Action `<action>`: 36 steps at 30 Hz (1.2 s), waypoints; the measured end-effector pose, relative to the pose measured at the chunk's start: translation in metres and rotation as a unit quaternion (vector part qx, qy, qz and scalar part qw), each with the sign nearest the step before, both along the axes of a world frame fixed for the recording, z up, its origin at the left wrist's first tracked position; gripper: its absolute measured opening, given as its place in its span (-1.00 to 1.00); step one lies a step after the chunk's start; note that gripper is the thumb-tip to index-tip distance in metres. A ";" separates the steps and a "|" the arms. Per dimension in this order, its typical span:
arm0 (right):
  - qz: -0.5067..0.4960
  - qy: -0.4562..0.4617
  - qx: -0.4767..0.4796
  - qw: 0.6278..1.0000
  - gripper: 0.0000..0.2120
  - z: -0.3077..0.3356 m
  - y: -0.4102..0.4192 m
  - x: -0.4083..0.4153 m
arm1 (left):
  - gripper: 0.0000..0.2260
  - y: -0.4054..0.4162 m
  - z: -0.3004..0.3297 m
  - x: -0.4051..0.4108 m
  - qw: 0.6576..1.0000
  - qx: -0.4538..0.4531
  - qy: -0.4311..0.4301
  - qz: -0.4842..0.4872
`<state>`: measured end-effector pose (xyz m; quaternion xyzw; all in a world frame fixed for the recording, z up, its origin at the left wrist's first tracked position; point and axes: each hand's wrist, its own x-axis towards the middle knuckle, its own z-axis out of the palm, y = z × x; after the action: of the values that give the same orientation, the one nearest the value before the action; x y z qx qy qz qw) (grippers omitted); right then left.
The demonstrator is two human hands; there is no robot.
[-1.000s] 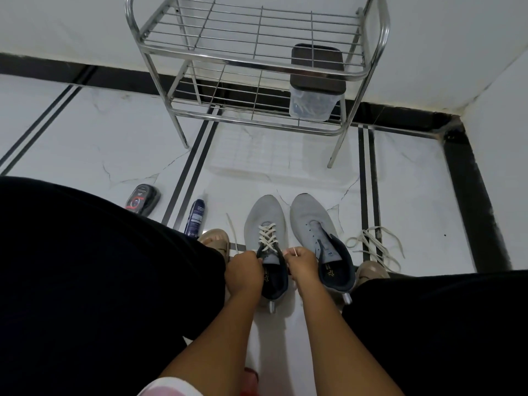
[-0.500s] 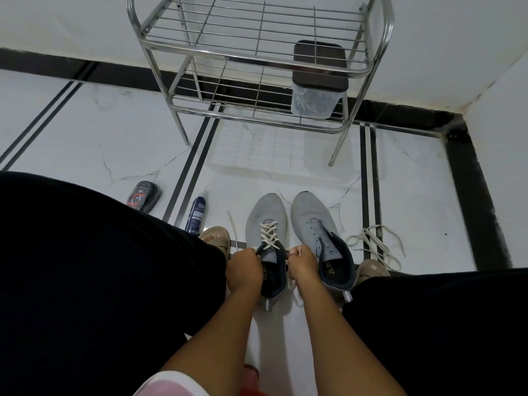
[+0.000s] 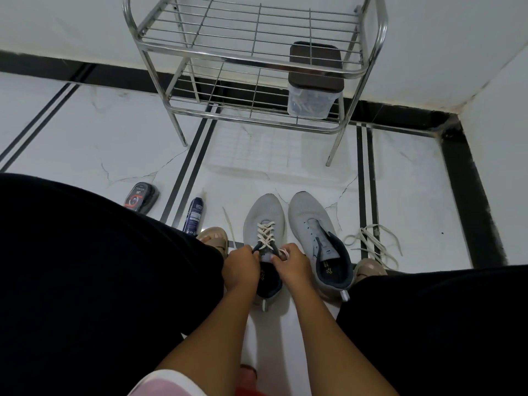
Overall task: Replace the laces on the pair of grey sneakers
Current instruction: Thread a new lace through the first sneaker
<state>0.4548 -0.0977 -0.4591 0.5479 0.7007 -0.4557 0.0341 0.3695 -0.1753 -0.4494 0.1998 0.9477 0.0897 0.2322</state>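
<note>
Both hands, left (image 3: 241, 265) and right (image 3: 291, 265), are pinching the lace (image 3: 266, 235) ends at the top eyelets of the left sneaker (image 3: 264, 221) on the floor (image 3: 314, 167). Next probably the knot (the right sneaker (image 3: 314, 224) is waiting unlaced).

There is one view only, from a wide-angle camera worn on the person's head, looking forward and steeply down between the knees at the white floor (image 3: 120, 144). Both forearms run up from the lower edge to the left hand (image 3: 241, 265) and the right hand (image 3: 288, 264) near the middle, fairly close to the lens. Farther off, toward the top, a metal rack (image 3: 257, 61) stands against the wall, its lines bowed by the lens.
</note>
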 end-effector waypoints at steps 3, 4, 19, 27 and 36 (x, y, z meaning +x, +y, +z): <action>0.022 -0.035 0.035 0.999 -0.74 -0.001 -0.001 0.000 | -0.75 0.000 -0.002 -0.001 1.000 0.008 -0.003 0.015; 0.024 -0.042 0.041 0.998 -0.75 0.000 -0.001 -0.001 | -0.75 0.000 -0.002 -0.001 1.000 0.011 -0.006 0.024; -0.075 0.020 0.012 0.997 -0.66 0.016 -0.004 0.002 | -0.61 0.010 -0.004 -0.018 0.841 0.202 -0.316 0.390; -0.138 0.135 0.026 0.981 -0.71 0.060 0.028 -0.020 | -0.77 0.030 0.041 -0.022 0.852 0.328 -0.289 0.289; -0.104 0.330 0.059 0.936 -0.94 0.144 0.045 -0.030 | -0.88 0.037 0.110 -0.029 0.830 0.493 -0.242 0.100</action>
<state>0.4248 -0.0524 -0.3148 0.4379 0.6374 -0.5693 -0.2789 0.3407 -0.1383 -0.3397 0.1637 0.7063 0.6129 0.3143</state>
